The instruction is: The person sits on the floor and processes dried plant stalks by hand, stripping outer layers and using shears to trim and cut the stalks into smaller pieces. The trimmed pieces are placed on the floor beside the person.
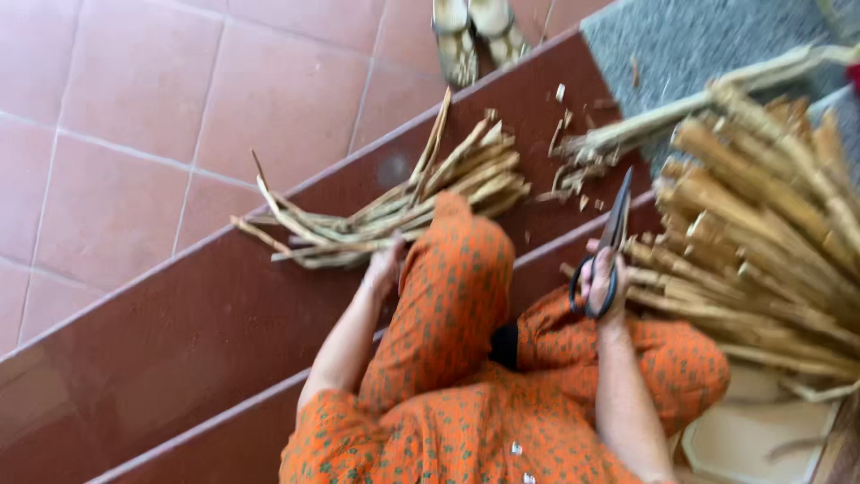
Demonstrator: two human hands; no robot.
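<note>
I sit on dark red steps in orange patterned clothes. My right hand (602,285) grips black-handled scissors (611,235), blades pointing up and away, beside a large bundle of tan dried stalks (761,224) on my right. My left hand (385,266) reaches down past my raised knee to a smaller pile of cut stalks (394,211) lying on the step; its fingers touch the pile's near edge, and I cannot tell whether they grip a stalk.
Small stalk scraps (573,166) litter the step near a grey mat (699,45). A pair of sandals (475,31) sits on the pink tiled floor (161,134) above the steps. A pale tray or board (761,430) lies at lower right.
</note>
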